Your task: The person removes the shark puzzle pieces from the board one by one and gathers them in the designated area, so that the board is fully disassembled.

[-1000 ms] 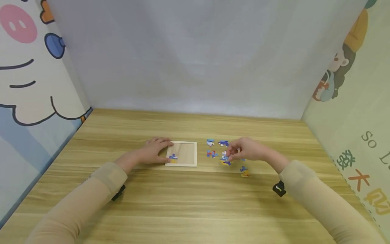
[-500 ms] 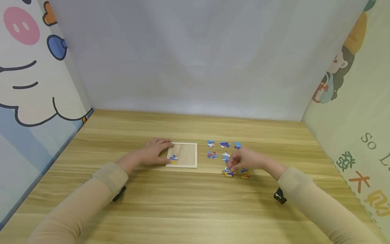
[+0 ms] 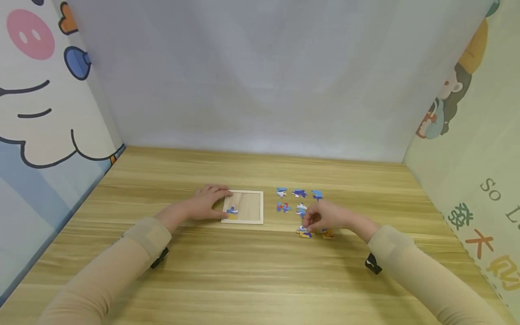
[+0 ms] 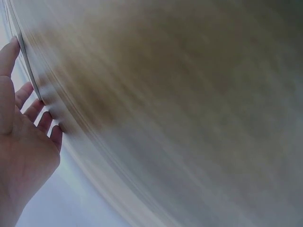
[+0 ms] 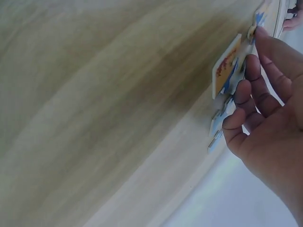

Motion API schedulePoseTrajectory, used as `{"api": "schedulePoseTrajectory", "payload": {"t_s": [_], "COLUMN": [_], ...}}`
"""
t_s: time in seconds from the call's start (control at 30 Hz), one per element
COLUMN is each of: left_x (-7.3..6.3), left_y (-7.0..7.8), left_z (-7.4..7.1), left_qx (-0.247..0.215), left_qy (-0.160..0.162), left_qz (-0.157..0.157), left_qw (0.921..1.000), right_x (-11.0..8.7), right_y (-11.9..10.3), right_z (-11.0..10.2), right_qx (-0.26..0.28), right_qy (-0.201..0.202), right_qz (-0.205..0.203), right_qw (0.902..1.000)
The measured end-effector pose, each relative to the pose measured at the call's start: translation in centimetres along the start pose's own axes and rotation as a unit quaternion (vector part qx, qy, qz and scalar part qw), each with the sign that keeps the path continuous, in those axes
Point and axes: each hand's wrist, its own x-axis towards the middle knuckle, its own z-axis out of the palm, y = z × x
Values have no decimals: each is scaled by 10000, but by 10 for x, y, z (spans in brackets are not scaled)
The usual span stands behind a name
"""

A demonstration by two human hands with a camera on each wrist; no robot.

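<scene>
My left hand (image 3: 207, 201) rests at the left side of a shallow wooden puzzle frame (image 3: 262, 207), thumb at its near corner and fingers at its far corner. Inside, by the thumb, lies a blue-and-yellow puzzle piece (image 3: 232, 213). My right hand (image 3: 330, 215) pinches the edge of a blue, white and yellow puzzle piece (image 3: 304, 233) low over the table. Another yellow-orange puzzle piece (image 5: 226, 68) lies beneath the right hand, partly hidden by it in the head view. In the left wrist view, the fingertips meet the frame's thin edge (image 4: 29, 71).
Beyond the right hand, more puzzle pieces lie in loose rows: a blue-white piece (image 3: 281, 192), a dark blue one (image 3: 299, 193), a light blue one (image 3: 317, 194), a red-blue one (image 3: 283, 207) and a white-blue one (image 3: 301, 209). A pale curtain (image 3: 260, 90) hangs behind the wooden table (image 3: 243, 280).
My right hand has moved the pinched piece nearer the front, beside the yellow-orange piece, uncovering the light blue one at the back. The left hand has stayed at the frame.
</scene>
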Motion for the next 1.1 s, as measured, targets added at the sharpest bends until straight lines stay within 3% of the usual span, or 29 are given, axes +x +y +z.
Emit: {"api": "schedulePoseTrajectory", "payload": {"t_s": [0.6,0.9,1.1], "left_x": [0,-1,0], "left_y": [-7,-10,-10], "left_z": [2,2,2], "left_qx": [-16,-256,-237], "left_qy": [-101,-45,-19], "left_qz": [102,210,118], "left_qw": [9999,9994,9996], "right_x": [20,46,66], "right_y": [-41,-55,-62], "right_z": [-30,-25,-18], "right_qx": [-393,-390,-335], "right_qy": [401,522,637], "right_qz": [-171,-445,-571], "right_qw": [9983,9969,9958]}}
